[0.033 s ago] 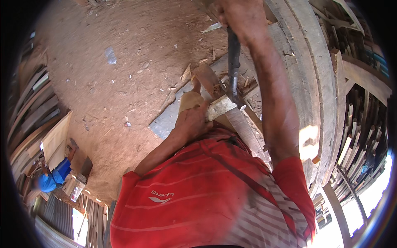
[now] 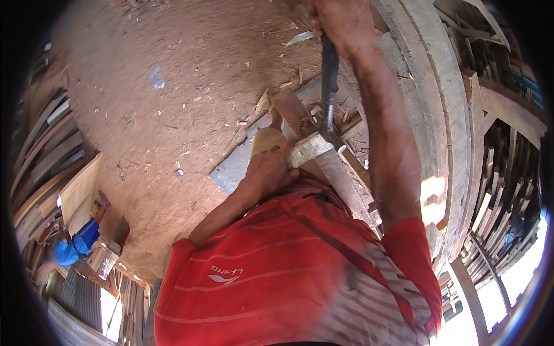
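Note:
My right hand (image 2: 345, 26) is at the top of the view, its fingers wrapped round the upper end of a long dark metal bar (image 2: 329, 75). The bar slopes down to the right edge of a pale, worn block (image 2: 311, 148), its lower tip close against it or touching. My left hand (image 2: 269, 169) is closed on the left end of that block, in front of my red shirt. Under the block runs a narrow wooden plank (image 2: 340, 176). Just beyond it stands a brown piece of wood (image 2: 291, 111). The bar's exact kind cannot be made out.
Long grey boards (image 2: 430, 92) run along my right side, with stacked timber (image 2: 502, 196) beyond. A grey sheet (image 2: 236, 167) lies on the dirt floor (image 2: 156, 127) among wood scraps. At the far left is a person in blue (image 2: 85, 236) beside wooden boards (image 2: 81, 184).

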`<state>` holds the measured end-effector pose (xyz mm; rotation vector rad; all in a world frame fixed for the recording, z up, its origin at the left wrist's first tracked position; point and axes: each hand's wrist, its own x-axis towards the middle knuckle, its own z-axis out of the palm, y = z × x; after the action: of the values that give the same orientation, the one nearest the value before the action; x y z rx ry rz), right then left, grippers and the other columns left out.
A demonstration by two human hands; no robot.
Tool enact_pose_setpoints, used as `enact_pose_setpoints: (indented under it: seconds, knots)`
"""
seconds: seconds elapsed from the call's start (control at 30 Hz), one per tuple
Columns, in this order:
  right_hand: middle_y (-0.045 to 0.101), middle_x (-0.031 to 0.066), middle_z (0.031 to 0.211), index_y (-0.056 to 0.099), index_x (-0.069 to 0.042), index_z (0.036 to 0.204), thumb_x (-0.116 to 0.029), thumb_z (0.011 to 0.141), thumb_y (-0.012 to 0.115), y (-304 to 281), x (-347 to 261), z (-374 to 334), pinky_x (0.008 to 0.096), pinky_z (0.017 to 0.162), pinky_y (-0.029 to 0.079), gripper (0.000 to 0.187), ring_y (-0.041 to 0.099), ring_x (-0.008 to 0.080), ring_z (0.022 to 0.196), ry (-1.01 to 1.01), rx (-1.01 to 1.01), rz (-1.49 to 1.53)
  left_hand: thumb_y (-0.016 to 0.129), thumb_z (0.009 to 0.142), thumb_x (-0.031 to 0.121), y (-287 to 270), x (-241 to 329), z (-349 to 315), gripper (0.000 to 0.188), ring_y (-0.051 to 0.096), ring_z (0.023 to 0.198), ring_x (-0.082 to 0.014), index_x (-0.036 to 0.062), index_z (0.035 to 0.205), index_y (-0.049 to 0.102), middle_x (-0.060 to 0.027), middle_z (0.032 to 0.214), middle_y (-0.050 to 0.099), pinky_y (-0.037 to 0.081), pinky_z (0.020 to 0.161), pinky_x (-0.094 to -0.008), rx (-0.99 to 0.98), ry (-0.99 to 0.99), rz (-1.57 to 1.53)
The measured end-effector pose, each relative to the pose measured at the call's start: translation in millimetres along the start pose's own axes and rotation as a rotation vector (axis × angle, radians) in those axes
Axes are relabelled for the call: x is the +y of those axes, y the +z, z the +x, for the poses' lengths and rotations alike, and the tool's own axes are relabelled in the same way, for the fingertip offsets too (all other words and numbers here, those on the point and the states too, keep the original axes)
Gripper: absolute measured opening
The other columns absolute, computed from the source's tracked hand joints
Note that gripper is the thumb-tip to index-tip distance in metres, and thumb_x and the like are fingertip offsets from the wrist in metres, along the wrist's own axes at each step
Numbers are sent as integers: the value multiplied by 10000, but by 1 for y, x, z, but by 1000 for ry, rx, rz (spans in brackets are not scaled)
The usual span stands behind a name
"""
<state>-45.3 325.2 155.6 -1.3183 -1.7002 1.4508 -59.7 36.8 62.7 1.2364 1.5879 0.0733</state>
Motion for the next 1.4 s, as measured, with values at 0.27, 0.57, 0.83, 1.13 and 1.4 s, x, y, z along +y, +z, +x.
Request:
enact_pose_setpoints:
  seconds: [0.27,0.57,0.83,1.13,1.4]
  knots:
    - [496,-5,571,579,-99,755,-408,952,728,-22,36,36,284,402,380,396,487,127,443,256,-146,326,736,842,348,8,0,4,679,683,1004,-443,74,1390,442,-268,1064,697,538,877,-513,7,-33,13]
    - [522,-7,576,604,-71,749,-476,927,741,-6,46,43,316,423,358,463,474,135,446,221,-95,203,731,846,352,5,17,6,632,675,995,-458,9,1302,460,-289,1041,689,532,889,-509,62,2,27]
    - [472,-36,564,560,-94,725,-393,949,748,-14,9,-12,309,433,343,418,416,96,444,72,143,282,764,839,373,35,-7,24,687,674,957,-479,-18,1290,424,-288,991,698,525,821,-534,69,32,2]
    - [502,-41,591,589,-95,800,-248,964,746,-33,-9,-73,259,440,338,274,435,59,485,-99,242,332,775,852,388,37,7,12,693,679,938,-490,-16,1291,423,-295,948,696,533,793,-543,63,-32,-64]
    - [628,179,727,667,73,932,-392,932,711,4,11,14,421,679,507,467,601,231,672,-147,132,-31,718,856,503,-4,28,25,768,694,960,-473,-70,1304,468,-308,1003,699,551,865,-519,49,-66,164]
